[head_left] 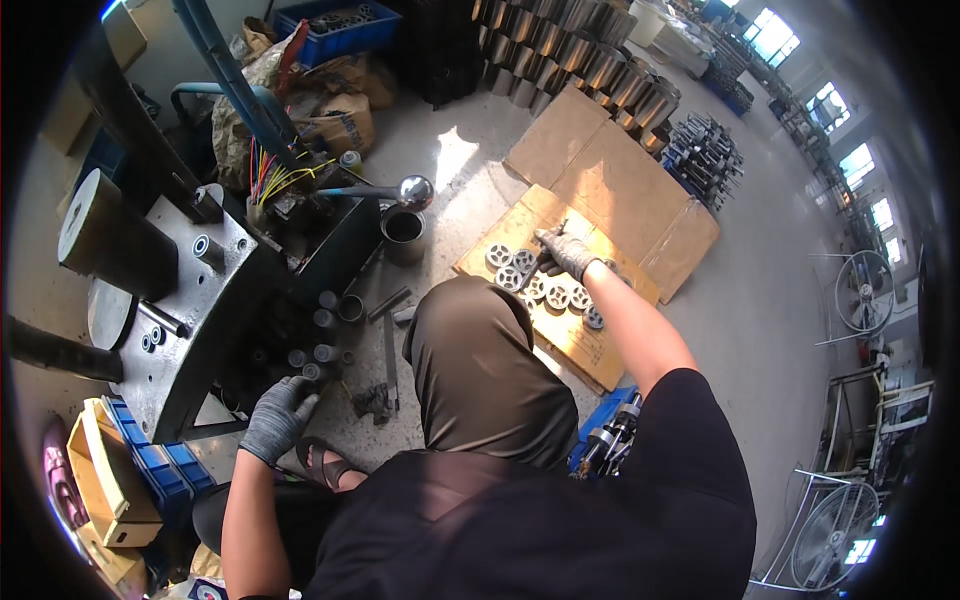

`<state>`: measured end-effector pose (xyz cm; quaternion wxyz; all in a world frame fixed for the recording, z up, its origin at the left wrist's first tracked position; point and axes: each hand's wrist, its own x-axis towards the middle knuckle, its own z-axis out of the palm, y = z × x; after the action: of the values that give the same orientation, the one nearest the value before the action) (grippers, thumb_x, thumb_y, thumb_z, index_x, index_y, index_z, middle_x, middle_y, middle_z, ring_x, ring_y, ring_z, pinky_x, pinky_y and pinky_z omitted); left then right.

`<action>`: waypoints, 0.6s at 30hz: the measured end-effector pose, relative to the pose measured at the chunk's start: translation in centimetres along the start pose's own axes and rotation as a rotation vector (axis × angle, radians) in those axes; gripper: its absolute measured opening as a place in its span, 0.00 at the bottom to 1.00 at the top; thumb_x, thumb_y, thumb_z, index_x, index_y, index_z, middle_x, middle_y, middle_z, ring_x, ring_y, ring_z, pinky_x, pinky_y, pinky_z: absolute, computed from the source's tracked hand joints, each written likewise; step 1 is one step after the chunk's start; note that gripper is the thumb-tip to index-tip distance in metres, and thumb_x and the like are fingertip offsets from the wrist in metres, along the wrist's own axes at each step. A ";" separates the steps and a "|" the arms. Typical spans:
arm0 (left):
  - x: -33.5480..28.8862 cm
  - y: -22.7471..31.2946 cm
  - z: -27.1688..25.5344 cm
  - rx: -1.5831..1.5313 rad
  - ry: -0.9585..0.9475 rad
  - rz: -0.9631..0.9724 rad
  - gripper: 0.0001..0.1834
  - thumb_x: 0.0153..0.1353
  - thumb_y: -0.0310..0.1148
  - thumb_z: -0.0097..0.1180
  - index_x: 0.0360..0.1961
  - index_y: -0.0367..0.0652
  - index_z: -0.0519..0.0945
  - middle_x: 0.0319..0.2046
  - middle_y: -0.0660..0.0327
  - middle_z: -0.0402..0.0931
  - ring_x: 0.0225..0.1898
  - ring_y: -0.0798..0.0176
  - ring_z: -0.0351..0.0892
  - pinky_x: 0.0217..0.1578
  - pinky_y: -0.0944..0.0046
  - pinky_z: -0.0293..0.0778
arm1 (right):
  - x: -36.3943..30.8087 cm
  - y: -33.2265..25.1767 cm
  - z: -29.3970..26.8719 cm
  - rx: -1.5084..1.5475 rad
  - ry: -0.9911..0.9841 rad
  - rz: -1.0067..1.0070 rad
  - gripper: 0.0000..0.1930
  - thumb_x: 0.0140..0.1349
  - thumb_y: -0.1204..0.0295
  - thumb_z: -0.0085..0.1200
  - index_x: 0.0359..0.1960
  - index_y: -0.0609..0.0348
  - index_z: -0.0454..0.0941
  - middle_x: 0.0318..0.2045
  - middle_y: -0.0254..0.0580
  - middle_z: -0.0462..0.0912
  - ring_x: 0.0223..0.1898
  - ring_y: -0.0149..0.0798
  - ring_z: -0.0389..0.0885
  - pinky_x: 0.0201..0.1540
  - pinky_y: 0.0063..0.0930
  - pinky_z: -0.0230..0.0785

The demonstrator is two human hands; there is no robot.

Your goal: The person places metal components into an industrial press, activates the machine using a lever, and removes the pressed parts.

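My left hand [276,418], in a grey knit glove, hangs low beside the press. Its fingers are stretched and the thumb stands apart, with nothing visible between them. Close to its fingertips, small dark metal cylinders [326,352] stand on the floor. My right hand [567,253], gloved too, is reached forward over a flat cardboard sheet [600,365]. Its fingers are curled round a dark metal part, partly hidden by the hand. Beneath and around it lie several round spoked metal wheels [557,296] on the cardboard.
A metal press table [215,290] with rods and a ball-ended lever [415,192] stands at left. Stacked metal sleeves [560,60] and shaft parts [703,155] are at the back. A blue tray [600,425] of shafts sits by my right knee. Wooden boxes [105,470] stand lower left.
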<state>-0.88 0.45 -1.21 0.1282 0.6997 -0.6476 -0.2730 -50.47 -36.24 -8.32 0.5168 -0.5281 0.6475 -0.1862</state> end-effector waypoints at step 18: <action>-1.3 -6.5 5.4 0.119 -0.160 -0.173 0.17 0.68 0.42 0.62 0.48 0.39 0.84 0.44 0.43 0.84 0.48 0.36 0.83 0.50 0.44 0.78 | 2.7 22.5 3.5 1.031 0.563 0.410 0.31 0.79 0.46 0.43 0.51 0.72 0.72 0.37 0.59 0.85 0.36 0.55 0.90 0.40 0.50 0.88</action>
<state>1.58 3.48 -8.80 0.0103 0.7353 -0.6080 -0.2993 -58.23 -29.19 -28.69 0.5401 -0.0065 0.6740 -0.5039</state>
